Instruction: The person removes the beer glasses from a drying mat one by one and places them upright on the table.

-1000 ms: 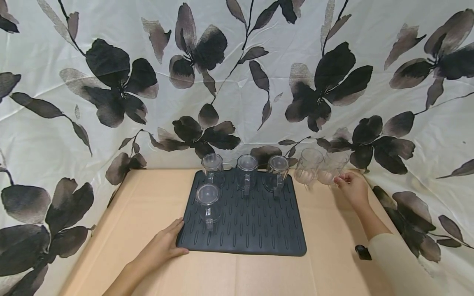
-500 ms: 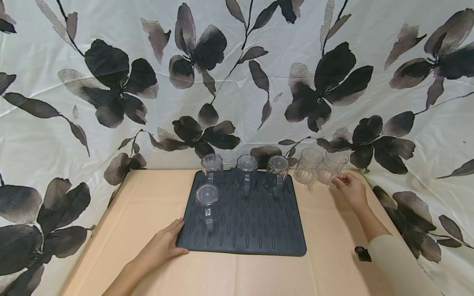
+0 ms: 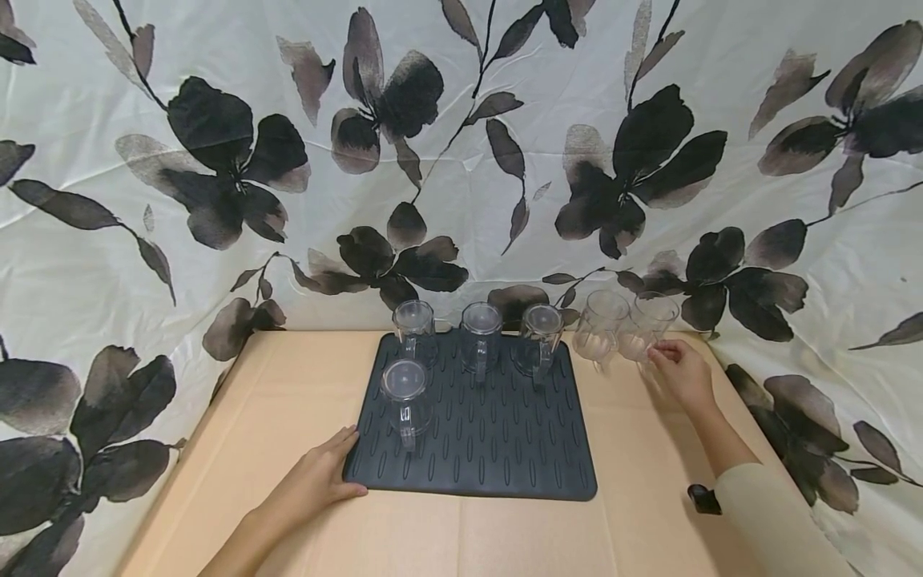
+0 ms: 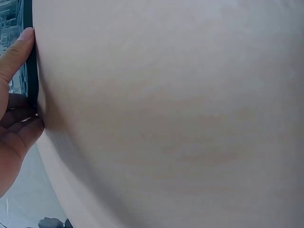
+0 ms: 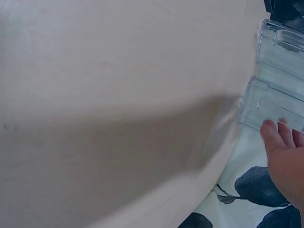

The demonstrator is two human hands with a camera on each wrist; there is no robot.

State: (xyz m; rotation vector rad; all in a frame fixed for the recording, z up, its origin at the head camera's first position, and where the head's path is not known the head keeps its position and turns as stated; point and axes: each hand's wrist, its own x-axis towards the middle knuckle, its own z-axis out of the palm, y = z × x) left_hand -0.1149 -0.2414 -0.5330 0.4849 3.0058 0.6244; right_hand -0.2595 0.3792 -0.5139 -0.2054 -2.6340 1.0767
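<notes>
Several clear glass mugs stand on a dark ridged drying mat [image 3: 497,449], their handles facing the near side. Three are in the back row, including a middle mug [image 3: 481,328]; a front mug [image 3: 405,393] is at the mat's left. My left hand [image 3: 310,485] rests at the mat's near left corner, thumb along the front edge and fingers at the left side. Off the mat's right side are two more mugs, a left one [image 3: 601,328] and a right one [image 3: 646,324]. My right hand [image 3: 685,373] holds the right one low on its side with thumb and fingertips.
The mat lies on a pale tan table [image 3: 404,537]. A white cloth with dark flowers [image 3: 461,176] hangs behind the table and along its sides. A small black object [image 3: 703,499] shows beside the right sleeve [image 3: 764,513].
My right hand shifts very slightly at the right mug. The left hand, the mat and the mugs stay in place.
</notes>
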